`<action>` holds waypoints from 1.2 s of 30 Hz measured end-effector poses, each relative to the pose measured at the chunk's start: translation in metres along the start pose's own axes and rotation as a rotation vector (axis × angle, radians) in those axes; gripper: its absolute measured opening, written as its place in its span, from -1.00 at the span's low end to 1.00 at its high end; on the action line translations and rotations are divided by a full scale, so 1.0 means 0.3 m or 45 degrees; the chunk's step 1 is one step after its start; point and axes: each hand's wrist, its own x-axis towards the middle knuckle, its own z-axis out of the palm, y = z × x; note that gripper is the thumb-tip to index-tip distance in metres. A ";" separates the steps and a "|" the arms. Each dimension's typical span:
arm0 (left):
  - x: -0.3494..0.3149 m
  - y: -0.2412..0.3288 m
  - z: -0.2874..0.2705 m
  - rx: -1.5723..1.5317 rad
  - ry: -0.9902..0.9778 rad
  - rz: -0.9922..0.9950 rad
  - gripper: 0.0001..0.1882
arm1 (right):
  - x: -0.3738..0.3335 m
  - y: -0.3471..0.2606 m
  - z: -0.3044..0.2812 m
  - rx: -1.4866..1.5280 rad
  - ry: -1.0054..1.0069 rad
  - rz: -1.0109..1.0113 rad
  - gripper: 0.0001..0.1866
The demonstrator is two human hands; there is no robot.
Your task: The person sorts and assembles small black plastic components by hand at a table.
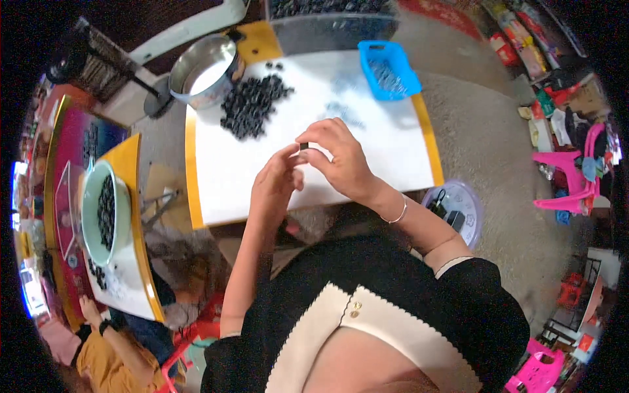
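Note:
Over the near half of a white-topped table (380,173), my two hands meet around a small dark piece (303,146). My right hand (337,157) pinches it between thumb and fingertips. The fingers of my left hand (275,180) are bent up against it from the other side; its exact kind is too small to make out. Beyond my left hand lies a heap of small black pieces (252,105). A scatter of small clear or bluish bits (346,114) lies past my right hand, below a blue plastic basket (388,92) holding similar bits.
A metal bowl (190,95) stands at the table's far left corner. Behind the table is a clear bin (331,36) of black pieces. A lilac tub (473,226) sits low at the right. At left, a co-worker's hand (90,311) rests near a second table with a pale green basin (122,226).

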 end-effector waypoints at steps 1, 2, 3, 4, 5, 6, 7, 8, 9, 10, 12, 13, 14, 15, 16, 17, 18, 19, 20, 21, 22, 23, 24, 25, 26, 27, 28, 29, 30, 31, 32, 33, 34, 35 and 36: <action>-0.010 0.024 0.000 0.015 0.052 -0.004 -0.49 | 0.025 0.004 -0.018 0.026 0.048 0.022 -0.84; 0.005 0.016 -0.041 0.111 0.004 0.083 -0.48 | 0.062 0.030 -0.045 -0.010 0.079 0.060 -0.84; 0.010 0.028 -0.044 0.188 0.128 0.090 -0.52 | 0.105 0.065 -0.082 -0.046 0.112 0.106 -0.84; 0.014 0.035 -0.060 0.276 0.216 0.148 -0.57 | 0.158 0.085 -0.121 -0.057 0.145 0.171 -0.83; 0.027 0.031 -0.076 0.363 0.301 0.201 -0.62 | 0.213 0.151 -0.165 -0.208 0.188 0.139 -0.83; 0.033 0.027 -0.098 0.361 0.291 0.214 -0.62 | 0.276 0.226 -0.192 -0.243 0.302 0.046 -0.83; 0.040 0.014 -0.127 0.460 0.398 0.273 -0.67 | 0.341 0.287 -0.227 -0.310 0.349 0.033 -0.81; 0.046 0.004 -0.142 0.557 0.503 0.326 -0.72 | 0.402 0.351 -0.268 -0.380 0.396 0.026 -0.79; 0.052 0.002 -0.143 0.553 0.492 0.329 -0.72 | 0.460 0.430 -0.319 -0.477 0.427 0.009 -0.79; 0.056 -0.001 -0.142 0.510 0.462 0.343 -0.74 | 0.516 0.509 -0.370 -0.573 0.455 -0.008 -0.78; 0.065 -0.006 -0.137 0.462 0.427 0.355 -0.76 | 0.617 0.659 -0.467 -0.722 0.537 -0.081 -0.77; 0.065 -0.007 -0.145 0.468 0.431 0.354 -0.76 | 0.647 0.679 -0.482 -0.910 0.529 0.012 -0.76; 0.067 -0.008 -0.146 0.475 0.425 0.352 -0.77 | 0.664 0.711 -0.503 -1.049 0.514 0.020 -0.76; 0.066 -0.009 -0.145 0.473 0.427 0.350 -0.77 | 0.673 0.723 -0.512 -1.187 0.495 0.029 -0.76; 0.064 -0.009 -0.142 0.476 0.411 0.361 -0.77 | 0.676 0.736 -0.519 -1.188 0.491 0.031 -0.76; 0.062 -0.010 -0.140 0.479 0.395 0.369 -0.77 | 0.675 0.749 -0.525 -1.203 0.436 0.124 -0.75; 0.056 -0.013 -0.144 0.476 0.410 0.363 -0.77 | 0.676 0.740 -0.511 -1.208 0.371 0.211 -0.74; 0.053 -0.015 -0.149 0.487 0.423 0.366 -0.78 | 0.676 0.730 -0.503 -1.200 0.355 0.211 -0.74; 0.052 -0.016 -0.154 0.498 0.437 0.366 -0.78 | 0.679 0.720 -0.503 -1.111 0.345 0.175 -0.75; 0.050 -0.014 -0.151 0.495 0.464 0.354 -0.78 | 0.678 0.689 -0.491 -1.015 0.329 0.139 -0.75; 0.049 -0.009 -0.145 0.566 0.475 0.358 -0.79 | 0.666 0.640 -0.460 -0.884 0.312 0.005 -0.76; 0.049 -0.003 -0.136 0.640 0.481 0.358 -0.79 | 0.651 0.593 -0.434 -0.854 0.287 -0.082 -0.79; 0.045 0.000 -0.130 0.685 0.470 0.383 -0.80 | 0.626 0.505 -0.375 -0.692 0.216 -0.078 -0.80; 0.048 -0.001 -0.130 0.730 0.451 0.408 -0.81 | 0.584 0.417 -0.302 -0.534 0.150 -0.072 -0.81; 0.051 -0.005 -0.143 0.707 0.425 0.399 -0.82 | 0.540 0.360 -0.228 -0.444 0.025 -0.072 -0.82; 0.052 -0.010 -0.142 0.706 0.441 0.386 -0.82 | 0.513 0.327 -0.169 -0.365 -0.093 -0.069 -0.83; 0.057 -0.010 -0.133 0.701 0.437 0.384 -0.82 | 0.492 0.352 -0.106 -0.437 -0.159 -0.258 -0.84; 0.059 -0.009 -0.125 0.696 0.432 0.384 -0.83 | 0.452 0.371 -0.047 -0.429 -0.219 -0.210 -0.84; 0.054 -0.007 -0.128 0.679 0.424 0.415 -0.83 | 0.421 0.364 0.022 -0.412 -0.284 -0.170 -0.84; 0.054 -0.008 -0.133 0.680 0.434 0.412 -0.83 | 0.402 0.370 0.069 -0.404 -0.290 -0.170 -0.84; 0.055 -0.010 -0.138 0.665 0.418 0.403 -0.83 | 0.383 0.375 0.108 -0.398 -0.331 -0.103 -0.85; 0.054 -0.011 -0.146 0.649 0.407 0.394 -0.83 | 0.364 0.384 0.150 -0.387 -0.376 -0.039 -0.86; 0.053 -0.010 -0.142 0.649 0.410 0.391 -0.83 | 0.352 0.399 0.177 -0.400 -0.374 -0.079 -0.86; 0.054 -0.008 -0.138 0.648 0.404 0.399 -0.83 | 0.340 0.414 0.202 -0.399 -0.377 -0.078 -0.86; 0.052 -0.006 -0.137 0.647 0.400 0.409 -0.83 | 0.334 0.417 0.227 -0.500 -0.351 -0.103 -0.87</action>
